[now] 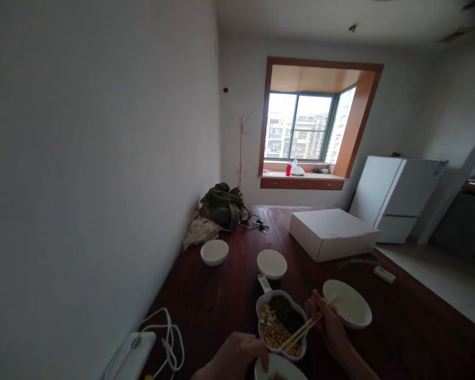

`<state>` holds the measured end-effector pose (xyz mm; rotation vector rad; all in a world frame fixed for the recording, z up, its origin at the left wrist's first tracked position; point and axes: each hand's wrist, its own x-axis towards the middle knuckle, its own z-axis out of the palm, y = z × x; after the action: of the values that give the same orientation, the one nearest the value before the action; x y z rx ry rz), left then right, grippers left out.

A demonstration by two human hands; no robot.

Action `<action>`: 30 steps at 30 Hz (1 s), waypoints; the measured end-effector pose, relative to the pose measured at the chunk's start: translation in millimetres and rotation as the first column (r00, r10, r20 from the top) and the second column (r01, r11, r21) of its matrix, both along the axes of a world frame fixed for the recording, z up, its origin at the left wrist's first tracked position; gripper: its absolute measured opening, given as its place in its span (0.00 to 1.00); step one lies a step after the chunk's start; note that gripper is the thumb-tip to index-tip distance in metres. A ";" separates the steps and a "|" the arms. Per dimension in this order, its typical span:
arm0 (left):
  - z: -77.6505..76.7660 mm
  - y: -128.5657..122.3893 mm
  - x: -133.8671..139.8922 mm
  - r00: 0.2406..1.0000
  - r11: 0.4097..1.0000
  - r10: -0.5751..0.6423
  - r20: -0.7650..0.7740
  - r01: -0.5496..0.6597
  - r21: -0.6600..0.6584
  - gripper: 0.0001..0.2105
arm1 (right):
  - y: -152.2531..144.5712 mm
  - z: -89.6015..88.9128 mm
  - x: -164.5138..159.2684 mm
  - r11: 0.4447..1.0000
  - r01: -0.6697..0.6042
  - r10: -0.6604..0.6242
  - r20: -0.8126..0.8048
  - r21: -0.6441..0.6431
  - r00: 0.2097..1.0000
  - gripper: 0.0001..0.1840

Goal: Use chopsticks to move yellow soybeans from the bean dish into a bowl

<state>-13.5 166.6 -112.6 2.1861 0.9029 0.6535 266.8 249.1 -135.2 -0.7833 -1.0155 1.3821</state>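
Observation:
My right hand [328, 323] is closed around a pair of wooden chopsticks [303, 333]. Their tips reach into the yellowish grains in a flower-shaped dish [257, 306] with a short white handle. Besides the grains [272, 335], the dish holds dark green and black heaps and some pale and reddish pieces. At the bottom edge, my left hand [239, 354] grips the rim of a white bowl [275, 365], which the frame cuts off. A larger white bowl [352, 311] stands just right of my right hand. Beyond the dish is a small white bowl [272, 264].
Another small white bowl [214, 253] sits near the wall. Toward the table's far end are a dark green bag [221, 206], keys [262, 227] and a large white box [332, 232]. White cables [170, 338] lie at the lower left; a small white object [384, 274] rests on the right.

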 end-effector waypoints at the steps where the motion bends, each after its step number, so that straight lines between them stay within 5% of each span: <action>1: 1.2 -4.2 -0.3 1.000 0.999 0.002 0.012 -0.002 0.034 0.47 | -2.4 4.1 0.7 1.000 -0.008 0.007 -0.014 -0.009 1.000 0.38; 8: 27.6 -13.7 -3.4 0.999 0.997 -0.046 -0.005 0.046 0.065 0.45 | -10.7 29.4 6.6 0.998 -0.052 0.051 0.007 0.044 0.999 0.39; 30: 19.7 0.8 3.6 0.995 0.998 -0.061 0.077 0.062 -0.012 0.46 | -8.2 44.9 23.5 0.998 -0.047 0.046 0.016 0.036 0.999 0.35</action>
<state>-10.0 167.4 -92.9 2.1526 0.7952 0.6936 290.2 240.9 -90.3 -0.7481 -1.0734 1.3953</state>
